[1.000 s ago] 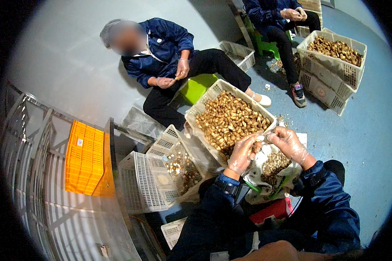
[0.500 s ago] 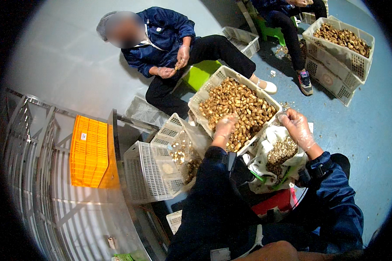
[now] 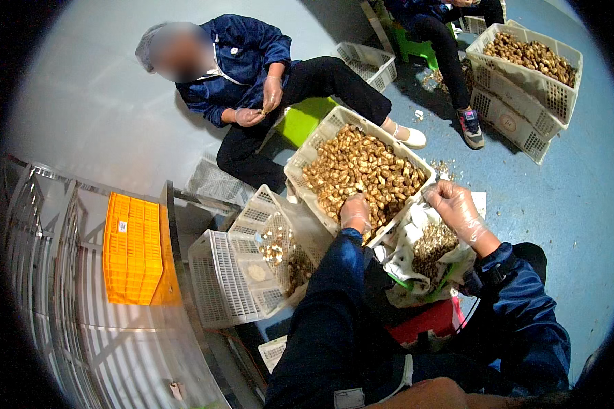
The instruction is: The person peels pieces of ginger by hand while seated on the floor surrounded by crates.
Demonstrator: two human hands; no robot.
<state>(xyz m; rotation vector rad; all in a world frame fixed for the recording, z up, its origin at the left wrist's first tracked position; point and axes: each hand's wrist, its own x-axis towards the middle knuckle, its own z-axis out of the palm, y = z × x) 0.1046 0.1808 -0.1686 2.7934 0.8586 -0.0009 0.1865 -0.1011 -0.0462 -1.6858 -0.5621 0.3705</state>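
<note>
A white perforated crate [image 3: 305, 198] is heaped with small, brown, egg-shaped mushrooms [image 3: 365, 167]. My left hand [image 3: 355, 214], in a clear plastic glove, reaches over its near edge, the fingers curled down among the mushrooms; whatever they grip is hidden. Beyond the crate's right corner my right hand [image 3: 455, 210], also gloved, is held up with thumb and fingers pinched together. Anything in that pinch is too small to make out. Below the right hand, a white bag [image 3: 396, 258] lies spread open with a pile of brown and pale trimmings [image 3: 433, 251] in it.
Left of my arm, a white crate [image 3: 256, 221] holds some pale pieces. An orange crate [image 3: 133, 252] stands by metal racks. Across from me, a gloved co-worker [image 3: 235, 65] handles a small piece. Another person sits near stacked crates [image 3: 518, 102] of mushrooms. A red object [image 3: 426, 324] lies below the bag.
My left hand has dipped lower and nearer me in the mushrooms, its fingers now more hidden. The pinched right hand stays beside the crate's corner. The whole view has shifted slightly.
</note>
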